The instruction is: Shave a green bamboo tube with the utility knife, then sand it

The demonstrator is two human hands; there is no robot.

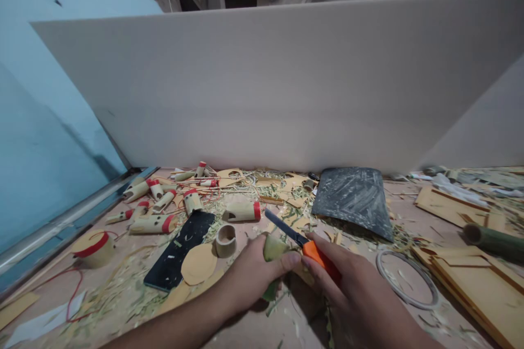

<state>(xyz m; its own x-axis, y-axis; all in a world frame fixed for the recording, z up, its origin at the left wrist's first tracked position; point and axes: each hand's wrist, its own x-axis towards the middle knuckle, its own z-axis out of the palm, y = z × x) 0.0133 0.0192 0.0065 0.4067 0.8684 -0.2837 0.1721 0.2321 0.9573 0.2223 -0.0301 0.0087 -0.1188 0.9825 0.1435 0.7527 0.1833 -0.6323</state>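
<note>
My left hand (262,267) is wrapped round a short piece of green bamboo (275,248); its lower end shows below my fingers. In my right hand (346,272) is a knife (317,257) with an orange handle. Its dark blade points up and to the left, just beyond the bamboo; whether it touches cannot be made out. A small bamboo ring (226,240) stands left of my left hand. Near it lie a pale flat oval piece (199,264) and a black phone-like slab (180,251). Green shavings are scattered all about.
Several bamboo tubes with red bands (153,223) lie at the left among red cords. A dark curved sheet (352,202) rests at the back right. Farther right are a grey ring (407,278), yellowish boards (478,278) and a green bamboo tube (497,241). A white panel (266,92) closes off the back.
</note>
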